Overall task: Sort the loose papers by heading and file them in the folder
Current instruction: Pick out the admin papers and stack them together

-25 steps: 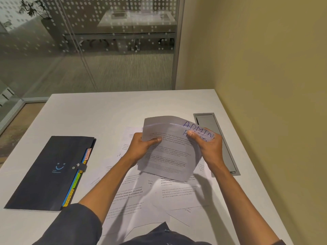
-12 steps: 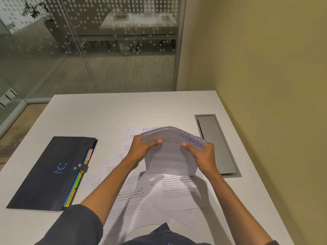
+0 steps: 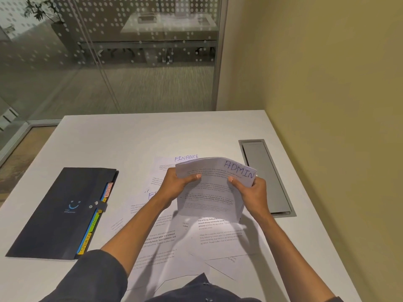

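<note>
Table [image 3: 135, 136]: white, set against the wall, cable hatch [image 3: 265, 177] at its right edge.

Folder [image 3: 63, 212]: dark, lies flat to the left, well clear of the papers. Strap looks snapped shut; coloured tabs (SPORTS, ADMIN readable) stick out on the side facing the pile, so they can be read from where the sorting is done.

Loose sheets [image 3: 174, 240]: overlapping spread mid-table. One headed FINANCE [image 3: 186, 157] pokes out just past the hands. None look filed yet.

ADMIN stack [image 3: 214, 188]: held off the table over the spread, top edge bowed toward the camera, probably to square it up or read the heading.

Left hand [image 3: 176, 186]: thumb across the front near the top left, fingers curled behind.

Right hand [image 3: 250, 190]: same pinch at the right edge, just below the heading, which stays readable.
</note>
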### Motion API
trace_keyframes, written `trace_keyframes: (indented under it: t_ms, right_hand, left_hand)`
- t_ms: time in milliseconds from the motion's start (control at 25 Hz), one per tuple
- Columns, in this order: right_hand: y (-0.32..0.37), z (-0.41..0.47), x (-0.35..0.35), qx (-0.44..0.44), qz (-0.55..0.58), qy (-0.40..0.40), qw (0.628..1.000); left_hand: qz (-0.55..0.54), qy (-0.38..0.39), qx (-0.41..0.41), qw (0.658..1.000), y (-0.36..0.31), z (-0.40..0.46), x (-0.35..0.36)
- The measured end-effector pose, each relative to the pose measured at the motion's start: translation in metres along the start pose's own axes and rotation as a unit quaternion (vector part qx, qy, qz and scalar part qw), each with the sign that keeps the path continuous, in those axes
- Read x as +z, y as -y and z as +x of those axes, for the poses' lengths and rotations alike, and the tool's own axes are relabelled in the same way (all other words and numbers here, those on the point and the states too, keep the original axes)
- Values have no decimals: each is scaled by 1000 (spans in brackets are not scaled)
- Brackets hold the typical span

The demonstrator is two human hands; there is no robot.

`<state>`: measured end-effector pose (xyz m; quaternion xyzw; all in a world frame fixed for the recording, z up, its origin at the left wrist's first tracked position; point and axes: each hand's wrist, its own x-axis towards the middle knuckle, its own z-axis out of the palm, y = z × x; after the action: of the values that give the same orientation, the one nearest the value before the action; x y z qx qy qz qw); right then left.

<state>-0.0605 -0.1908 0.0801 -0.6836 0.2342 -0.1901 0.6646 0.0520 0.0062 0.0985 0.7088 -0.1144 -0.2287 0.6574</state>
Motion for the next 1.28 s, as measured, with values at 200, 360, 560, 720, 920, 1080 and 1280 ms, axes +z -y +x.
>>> trace_keyframes:
  t_ms: [200, 360, 560, 720, 920, 1080, 1280]
  right_hand:
    - [-4, -2, -2, -4, 5, -3, 1000]
    - [-13, -10, 2, 27, -10, 4, 1000]
    - [-17, -14, 5, 20, -8, 7, 1000]
    - [-21, -20, 10, 42, -8, 0, 999]
    - [-27, -21, 8, 47, -12, 2, 999]
    - [-36, -25, 6, 58, -19, 5, 998]
    - [-27, -18, -7, 43, -11, 28, 999]
  left_hand:
    - [-14, -19, 14, 1000, 0, -4, -1]
    - [-12, -27, -4, 1000, 10, -10, 1]
    - [-24, -50, -1, 998, 14, -12, 0]
    - [-21, -55, -6, 998, 24, -20, 1]
    - [-16, -48, 1, 999, 30, -24, 2]
    - [-6, -60, -4, 998, 31, -22, 4]
    - [-129, -158, -38, 978, 15, -10, -11]
